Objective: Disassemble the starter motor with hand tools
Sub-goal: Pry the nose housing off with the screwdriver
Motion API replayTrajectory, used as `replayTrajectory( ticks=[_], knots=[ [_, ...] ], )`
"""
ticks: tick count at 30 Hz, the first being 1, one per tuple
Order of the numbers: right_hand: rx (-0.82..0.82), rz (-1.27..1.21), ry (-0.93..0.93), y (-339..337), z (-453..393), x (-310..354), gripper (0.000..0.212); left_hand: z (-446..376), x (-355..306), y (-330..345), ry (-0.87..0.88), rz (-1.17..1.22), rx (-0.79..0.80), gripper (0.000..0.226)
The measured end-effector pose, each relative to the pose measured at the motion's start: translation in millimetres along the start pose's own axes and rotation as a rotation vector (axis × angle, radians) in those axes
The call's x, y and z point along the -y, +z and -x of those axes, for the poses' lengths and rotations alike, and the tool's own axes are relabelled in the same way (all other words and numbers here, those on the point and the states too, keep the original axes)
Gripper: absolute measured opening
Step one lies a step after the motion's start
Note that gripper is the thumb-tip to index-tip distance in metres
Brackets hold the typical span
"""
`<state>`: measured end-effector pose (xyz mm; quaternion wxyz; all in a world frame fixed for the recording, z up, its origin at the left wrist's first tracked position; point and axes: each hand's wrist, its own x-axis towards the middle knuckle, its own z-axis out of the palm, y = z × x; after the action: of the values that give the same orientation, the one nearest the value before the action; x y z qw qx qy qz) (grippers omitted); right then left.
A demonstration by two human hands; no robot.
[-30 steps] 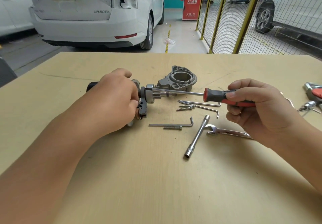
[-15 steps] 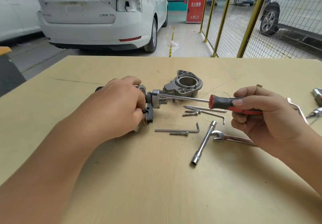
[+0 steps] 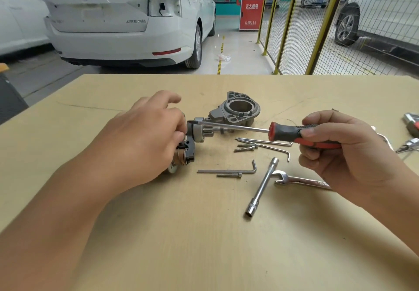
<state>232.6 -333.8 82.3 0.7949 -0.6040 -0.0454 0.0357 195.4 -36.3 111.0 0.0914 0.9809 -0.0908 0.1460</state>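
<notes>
Screwdriver (image 3: pixel 278 132) in right hand's (image 3: pixel 340 148) grip, shaft level, tip leftward at left-hand-held (image 3: pixel 145 141) starter motor (image 3: pixel 192 136)

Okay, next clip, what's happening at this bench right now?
A person is taking apart a starter motor on a wooden table. The left hand holds the motor assembly down, while the right hand grips a red and black screwdriver whose tip sits at the motor beside the left fingers. The grey end housing is already off, lying behind it. Hex keys, loose bolts, a socket wrench and a spanner lie nearby.
</notes>
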Motion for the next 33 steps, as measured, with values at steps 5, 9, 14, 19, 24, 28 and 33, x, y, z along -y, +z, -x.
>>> replayTrajectory(
  ticks=[5,9,14,19,24,28,33],
  knots=[
    [-0.087,-0.062,-0.011,-2,-3,2,0.02,4,-14,-2,0.298,-0.041,-0.194,0.015],
    [-0.136,-0.116,0.05,-8,-7,3,0.019,7,-33,9,0.516,-0.264,-0.19,0.012],
    [-0.177,-0.143,0.095,-13,-11,2,0.019,12,-47,38,0.586,-0.375,0.026,0.018],
    [-0.134,-0.137,0.101,-12,-10,3,0.017,7,-41,43,0.564,-0.242,-0.009,0.013],
    [-0.125,-0.118,0.103,-10,-9,3,0.025,-4,-11,21,0.386,0.181,-0.218,0.024],
    [-0.149,-0.108,0.087,-12,-10,3,0.022,-7,25,0,0.066,0.134,-0.089,0.058],
    [-0.171,-0.04,0.091,-11,-8,-1,0.021,-7,40,-4,-0.041,0.182,0.222,0.082]
  ],
)
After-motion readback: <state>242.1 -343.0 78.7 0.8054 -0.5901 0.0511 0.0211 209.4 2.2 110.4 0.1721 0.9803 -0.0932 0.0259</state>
